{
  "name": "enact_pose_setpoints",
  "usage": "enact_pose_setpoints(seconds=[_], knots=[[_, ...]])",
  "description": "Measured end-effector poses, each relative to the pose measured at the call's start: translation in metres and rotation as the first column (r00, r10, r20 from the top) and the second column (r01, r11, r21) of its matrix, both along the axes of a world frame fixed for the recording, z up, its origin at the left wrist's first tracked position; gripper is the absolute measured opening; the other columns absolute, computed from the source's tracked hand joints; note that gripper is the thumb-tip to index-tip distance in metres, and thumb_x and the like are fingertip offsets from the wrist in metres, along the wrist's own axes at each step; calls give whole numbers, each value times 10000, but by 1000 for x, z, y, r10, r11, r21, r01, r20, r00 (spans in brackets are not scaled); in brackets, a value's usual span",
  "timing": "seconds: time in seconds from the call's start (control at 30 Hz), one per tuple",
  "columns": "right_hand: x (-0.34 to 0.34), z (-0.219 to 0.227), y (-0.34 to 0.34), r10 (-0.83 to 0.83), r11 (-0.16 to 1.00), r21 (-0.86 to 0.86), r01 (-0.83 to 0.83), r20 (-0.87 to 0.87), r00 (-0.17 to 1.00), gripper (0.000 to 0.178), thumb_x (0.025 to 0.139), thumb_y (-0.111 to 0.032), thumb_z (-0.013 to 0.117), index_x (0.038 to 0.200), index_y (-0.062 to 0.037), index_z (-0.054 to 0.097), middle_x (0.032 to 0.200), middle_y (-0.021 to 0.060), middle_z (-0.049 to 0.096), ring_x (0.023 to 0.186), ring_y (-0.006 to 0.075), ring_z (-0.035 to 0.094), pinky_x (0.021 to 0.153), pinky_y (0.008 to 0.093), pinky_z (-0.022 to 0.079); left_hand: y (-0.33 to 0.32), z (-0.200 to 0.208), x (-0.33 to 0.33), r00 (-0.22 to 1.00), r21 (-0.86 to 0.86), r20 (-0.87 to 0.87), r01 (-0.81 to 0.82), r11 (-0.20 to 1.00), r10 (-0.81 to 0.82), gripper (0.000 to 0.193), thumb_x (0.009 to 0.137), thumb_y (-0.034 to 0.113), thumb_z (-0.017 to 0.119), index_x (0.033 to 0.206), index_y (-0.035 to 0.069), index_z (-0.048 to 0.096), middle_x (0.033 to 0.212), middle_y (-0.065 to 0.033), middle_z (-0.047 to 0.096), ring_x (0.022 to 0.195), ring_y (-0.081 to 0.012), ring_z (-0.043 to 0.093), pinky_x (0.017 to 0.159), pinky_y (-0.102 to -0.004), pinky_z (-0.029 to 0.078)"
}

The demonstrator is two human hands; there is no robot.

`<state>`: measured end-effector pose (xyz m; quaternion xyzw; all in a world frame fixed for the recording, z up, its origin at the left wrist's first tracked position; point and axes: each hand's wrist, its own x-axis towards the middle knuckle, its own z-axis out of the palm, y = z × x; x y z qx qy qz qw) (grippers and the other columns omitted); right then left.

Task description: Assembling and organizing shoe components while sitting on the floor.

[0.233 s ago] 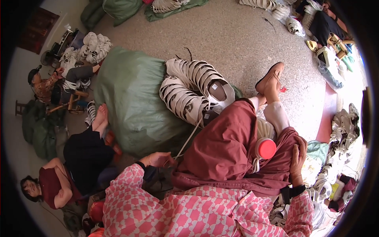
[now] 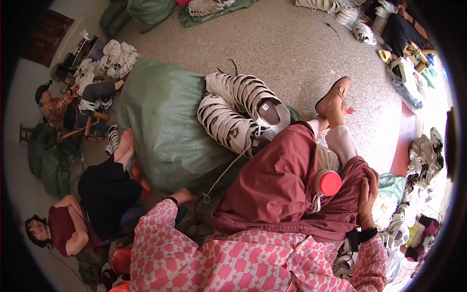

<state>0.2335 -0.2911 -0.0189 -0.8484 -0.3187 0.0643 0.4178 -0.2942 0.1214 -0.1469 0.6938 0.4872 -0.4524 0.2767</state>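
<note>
My left hand (image 2: 183,195) is low beside the big green sack, apart from the white cord (image 2: 219,174); its fingers are hidden from this angle. The cord runs from the nested shoe uppers and hangs in a loose curl at its lower end. Two curved rows of pale strappy shoe uppers (image 2: 226,121) lie against the sack by my knee. My right hand (image 2: 368,197) rests flat on my maroon trouser leg (image 2: 345,214), its fingers stretched out and holding nothing. Between my thighs is a clear jar with a red lid (image 2: 328,183).
The bulging green sack (image 2: 160,126) takes up the left middle. A seated person (image 2: 68,224) with folded arms is at the left, and another person (image 2: 58,107) sits farther back. Piles of shoes (image 2: 424,155) line the right side.
My left hand has let go of the cord and drawn back to the left. The cord, taut before, now hangs slack with a curled end. My right hand stays put.
</note>
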Motion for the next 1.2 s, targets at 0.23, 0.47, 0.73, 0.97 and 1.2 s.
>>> enact_pose_setpoints(seconds=[0.23,0.47,0.73,0.97,1.2], knots=[[0,-1,-2,-14,999,-33,14,9,1000,350,900,-183,442,1153,27,561,1157,183,536,1120,315,499,1021,374,337,26,-16,160,495,194,867,-235,952,-54,132,839,153,632,922,52,644,832,-115,663,763,-233,635,683,-343,496],[-2,0,4,-2,1000,-26,2,11,1000,352,904,-193,442,1151,26,565,1156,182,537,1122,312,499,1020,372,336,33,-27,271,412,501,822,-192,844,-394,380,778,216,664,1104,42,577,1061,-146,599,995,-306,568,880,-384,457],[-1,4,3,-12,1000,-11,12,0,1000,351,899,-185,444,1151,27,567,1152,181,537,1113,311,503,1015,370,341,44,-22,270,619,514,724,-189,837,-304,557,685,245,685,1186,56,528,1121,-155,533,1078,-359,494,940,-416,423],[-1,-2,1,-23,1000,13,23,-9,1000,348,889,-166,447,1154,28,564,1153,182,537,1112,309,502,1018,370,339,43,-30,248,544,446,806,-297,844,-234,531,661,178,682,1163,55,561,1095,-155,545,1062,-353,511,925,-406,430],[0,0,1,-14,1000,18,14,-16,1000,345,889,-163,450,1153,28,563,1152,181,539,1117,307,501,1019,368,338,14,-42,238,534,515,793,-332,790,-292,552,679,180,661,1199,42,536,1119,-156,535,1064,-351,497,941,-415,417]])
